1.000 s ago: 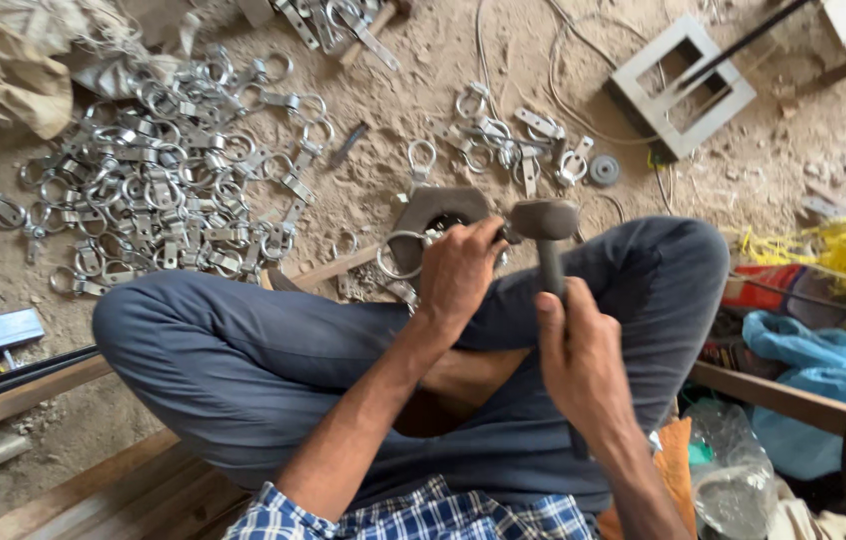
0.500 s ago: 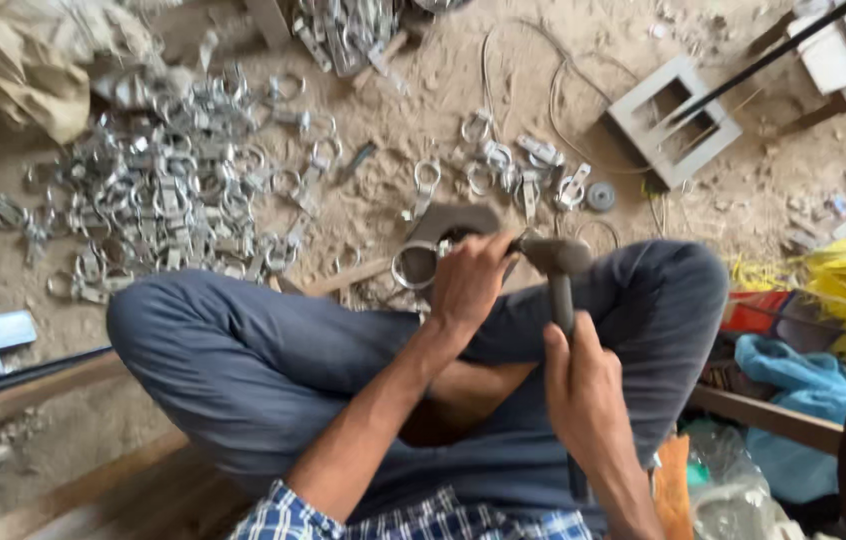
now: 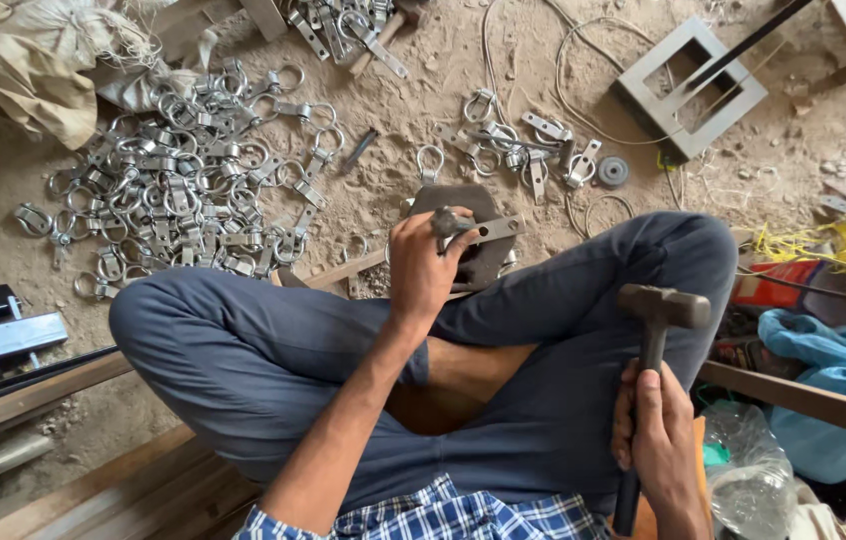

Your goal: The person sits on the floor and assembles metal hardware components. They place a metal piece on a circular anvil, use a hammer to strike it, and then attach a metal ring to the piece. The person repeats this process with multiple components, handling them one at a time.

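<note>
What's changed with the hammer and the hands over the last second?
The right hand has drawn the hammer back from the metal block toward the right knee, where its head now sits raised, away from the work. The left hand stayed at the block, still pinching a small metal fitting on it. The pile of metal ring clamps on the sandy floor is unchanged.

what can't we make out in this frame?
Head view only:
- Metal piece on the block: left hand covers its near end, so its shape is unclear.
- Hammer handle: right hand wraps it; its end is cut off by the bottom edge.
- Ring-fitting pile: too tangled to count.
</note>
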